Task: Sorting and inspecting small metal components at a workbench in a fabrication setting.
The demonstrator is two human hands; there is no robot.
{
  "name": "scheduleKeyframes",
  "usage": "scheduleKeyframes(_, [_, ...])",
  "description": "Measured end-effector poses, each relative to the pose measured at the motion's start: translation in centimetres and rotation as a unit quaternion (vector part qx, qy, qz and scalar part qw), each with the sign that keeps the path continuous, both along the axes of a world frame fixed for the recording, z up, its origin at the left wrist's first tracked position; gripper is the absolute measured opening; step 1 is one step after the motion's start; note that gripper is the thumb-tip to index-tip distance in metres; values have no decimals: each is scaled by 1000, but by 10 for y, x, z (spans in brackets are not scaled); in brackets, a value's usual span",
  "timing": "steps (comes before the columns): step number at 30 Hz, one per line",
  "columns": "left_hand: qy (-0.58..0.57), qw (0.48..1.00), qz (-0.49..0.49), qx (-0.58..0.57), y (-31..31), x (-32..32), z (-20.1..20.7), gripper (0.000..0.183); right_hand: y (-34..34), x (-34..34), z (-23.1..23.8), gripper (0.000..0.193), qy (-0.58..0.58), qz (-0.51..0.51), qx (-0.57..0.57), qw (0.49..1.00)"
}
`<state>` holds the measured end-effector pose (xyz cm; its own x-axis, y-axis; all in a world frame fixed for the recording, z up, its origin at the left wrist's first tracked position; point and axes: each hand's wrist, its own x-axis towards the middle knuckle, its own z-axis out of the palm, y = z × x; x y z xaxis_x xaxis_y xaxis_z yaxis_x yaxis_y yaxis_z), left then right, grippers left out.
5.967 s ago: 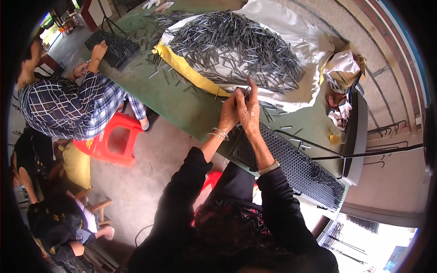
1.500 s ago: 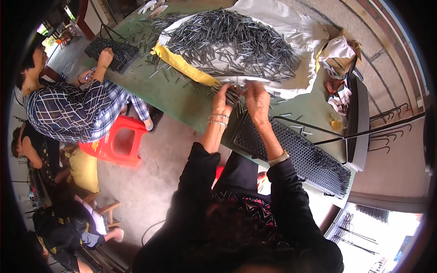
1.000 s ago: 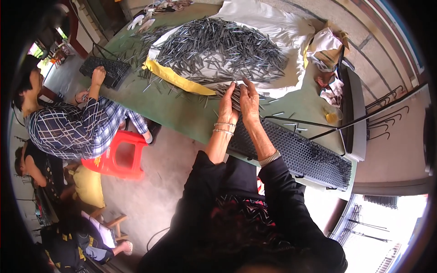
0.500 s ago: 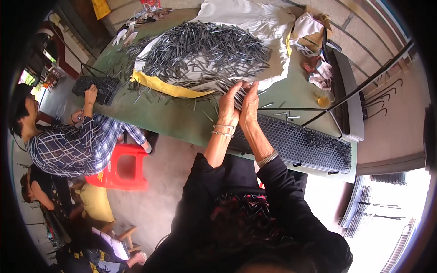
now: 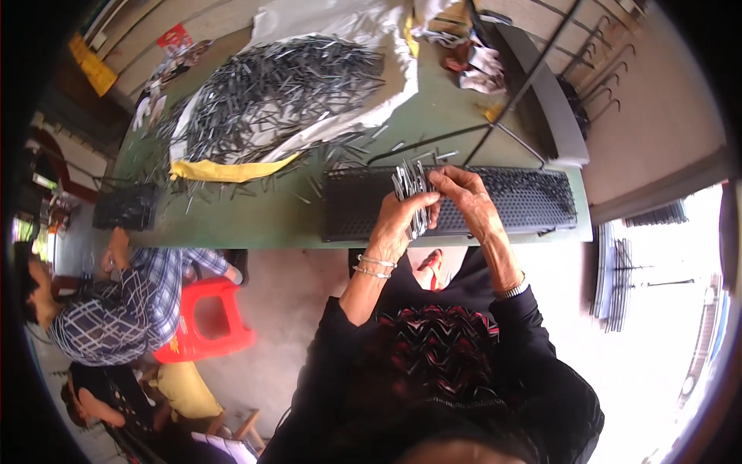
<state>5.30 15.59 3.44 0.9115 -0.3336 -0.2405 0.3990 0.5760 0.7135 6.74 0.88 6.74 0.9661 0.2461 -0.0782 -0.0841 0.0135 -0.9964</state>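
Note:
A bundle of short, thin grey metal rods [image 5: 410, 184] stands roughly upright in my left hand [image 5: 395, 223], with the fingers and thumb wrapped round it. My right hand [image 5: 470, 199] is at the bundle's right side, its thumb and fingertips pinched together against the rods; what exactly lies between them is partly hidden. Both hands are over the near edge of a long dark tray full of small holes [image 5: 506, 203]. The tray's right end is filled with rods. Beyond it to the left, a big loose pile of the same rods [image 5: 309, 81] lies on a white sack [image 5: 297, 22] with a yellow edge.
The green table [image 5: 209, 213] also bears a black metal frame [image 5: 498, 124], crumpled cloths [image 5: 483, 71] and scattered rods. On the left a person in a checked shirt [image 5: 108, 325] works at another dark tray [image 5: 124, 207], beside a red plastic stool [image 5: 236, 321]. Another person sits behind.
My hands have drawn back from the sack's edge to over the perforated tray. They were cupped together round the rods; now the left holds the bundle and the right pinches at its side.

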Motion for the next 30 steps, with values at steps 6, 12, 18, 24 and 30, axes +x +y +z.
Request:
scheduleKeyframes(6, [25, 998, -56, 25, -49, -22, -13, 18, -61, -45, -8, 18, 55, -51, -24, 997])
scheduleKeyframes(12, [77, 993, -84, -5, -87, -40, -2, 15, -97, -72, -22, 15, 52, -129, -21, 990])
scheduleKeyframes(18, [16, 985, -157, 69, -104, -43, -8, 13, -120, -85, -12, 16, 92, -121, 24, 988])
scheduleKeyframes(24, [74, 982, -169, 46, -120, -42, -17, 17, -138, -86, -31, 19, 110, -162, -20, 980])
scheduleKeyframes(30, [83, 975, -190, 78, -123, -37, -24, 19, -139, -87, -40, 17, 91, -213, 35, 972])
